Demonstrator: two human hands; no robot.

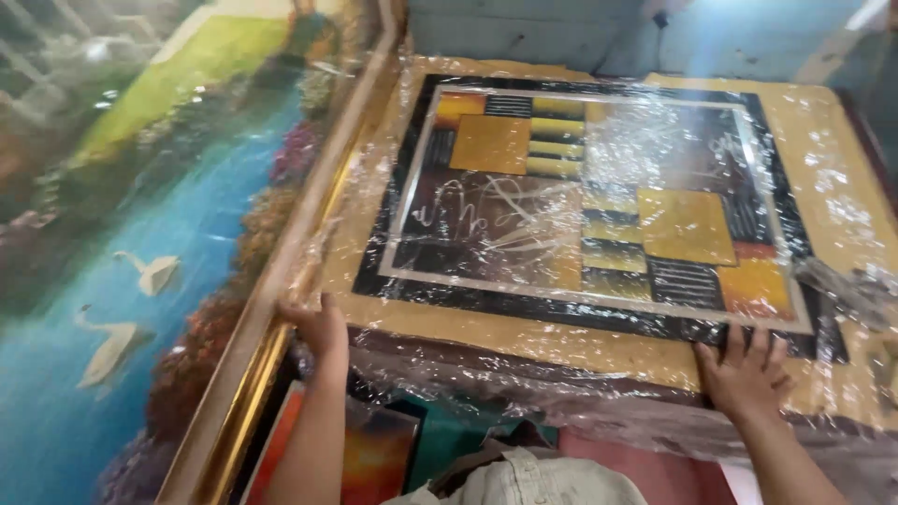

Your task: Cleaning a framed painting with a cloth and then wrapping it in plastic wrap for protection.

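1. The left hand (pixel 323 327) is clutching the near left corner of a large framed picture (pixel 580 206), its grip closed around the frame's edge.
2. The right hand (pixel 744 372) is lying flat on the picture's near edge towards the right corner, fingers spread wide and holding nothing.
3. The framed picture is showing gold, black and orange blocks inside a tan border, and it is lying tilted, wrapped in clear plastic film (pixel 645 140).
4. It is resting just beside a big landscape painting (pixel 131 234) with swans and a gilt frame, on the left.
5. Another small orange canvas (pixel 374 449) is sitting below the near edge.
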